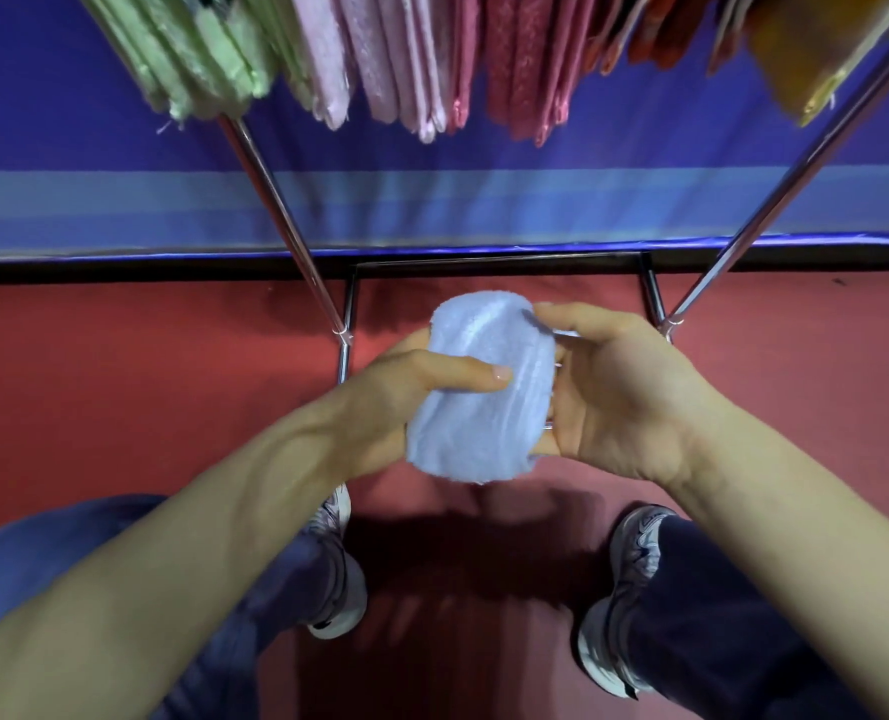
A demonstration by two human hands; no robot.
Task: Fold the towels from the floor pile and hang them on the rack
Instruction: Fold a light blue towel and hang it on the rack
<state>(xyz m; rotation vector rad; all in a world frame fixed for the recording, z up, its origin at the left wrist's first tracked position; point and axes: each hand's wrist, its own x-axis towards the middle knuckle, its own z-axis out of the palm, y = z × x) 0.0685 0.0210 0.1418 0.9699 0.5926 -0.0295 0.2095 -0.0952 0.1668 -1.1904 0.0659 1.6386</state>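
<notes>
Towel (479,387) status: light blue, folded to a small pad, held in the air between both hands, above the red floor (120,381) and in front of the rack's (286,215) lower bars. Left hand (411,381) is clamped on its left side with the thumb across the front face. My read: that pins the layers so the fold can't spring open. Right hand (624,387) grips the right edge, fingers curled around it, thumb near the top corner. Looks like squaring up the last fold (back face hidden, layer count unknown). It's held up rather than laid down, probably because the next stop is the rail overhead.

Rack: chrome legs splay down to a base frame on the floor; the rail itself is out of frame. Hung towels run green (198,54), pink (380,59), darker pink (525,59), orange (816,49), packed close, no free slot visible. Floor pile not in view.

Behind the rack a blue cloth (120,148) with a paler stripe drops to the floor's far edge. Light is dim, frame slightly blurred. Shoes (338,589) are planted below the hands.
</notes>
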